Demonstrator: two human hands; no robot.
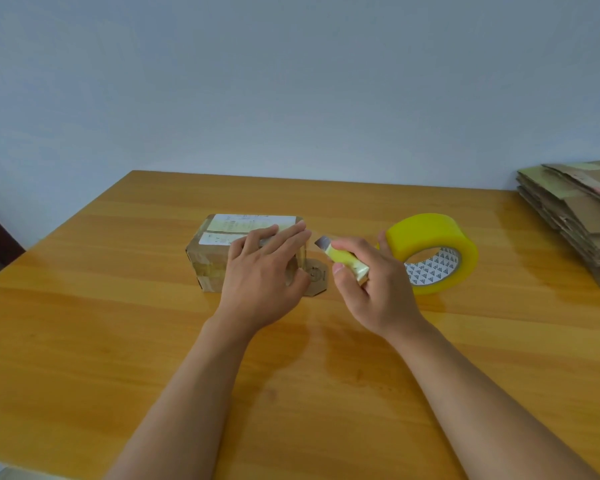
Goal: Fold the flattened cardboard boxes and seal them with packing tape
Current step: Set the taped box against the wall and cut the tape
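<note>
While the small cardboard box sits folded near the middle of the wooden table, we read it as light and stiff-walled but easy to dent, with old labels and glossy tape on top that look slippery, so we'd hold it by pressing flat on the top face and bracing a side edge, not squeezing. Our left hand does about that: palm down, fingers straight and lying over the top right part of the box, thumb down by the near right corner, forearm coming in low from the bottom of the view. Our right hand grips a pale yellow utility knife, fingers curled round the handle, short blade aimed left at the box's right end, just beside the left fingertips. A clear tape strip seems to run from box to roll, but it's too faint to be sure. The yellow packing tape roll stands on edge just behind the right hand; whether the hand touches it we cannot tell. It looks rigid, fairly light, likely to roll. An octagonal cardboard piece lies flat at the box's right end. Flattened boxes are stacked at the far right edge, floppy, best lifted by an edge.
</note>
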